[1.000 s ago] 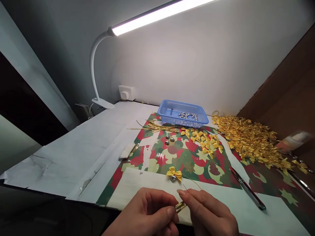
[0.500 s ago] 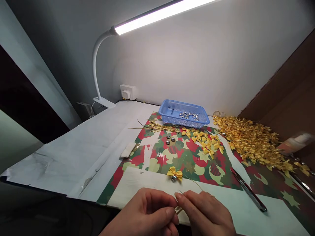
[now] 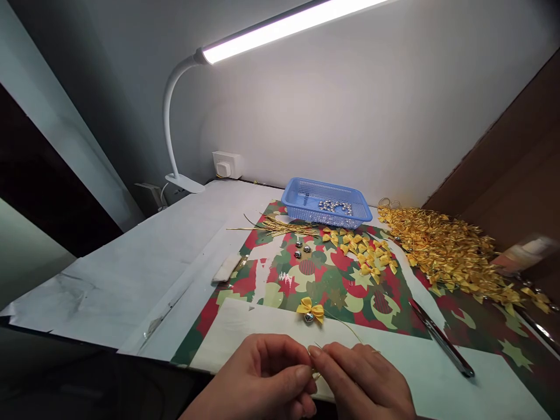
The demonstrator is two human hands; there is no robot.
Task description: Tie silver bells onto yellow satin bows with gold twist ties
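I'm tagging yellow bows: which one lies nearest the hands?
The lone bow with a silver bell, just beyond the left hand and right hand; the other bows lie farther off, in a loose group and a heap.

Fingers (image 3: 297, 378) partly hide gold wire (image 3: 317, 375) — bottle (image 3: 522, 254) blurred.

Free passage over white paper (image 3: 144, 251) leftward, belled bow (image 3: 310, 305) blocking ahead, long tool (image 3: 441, 338) at right

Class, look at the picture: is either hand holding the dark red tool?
No, the dark red tool lies flat, apart from the left hand and right hand.
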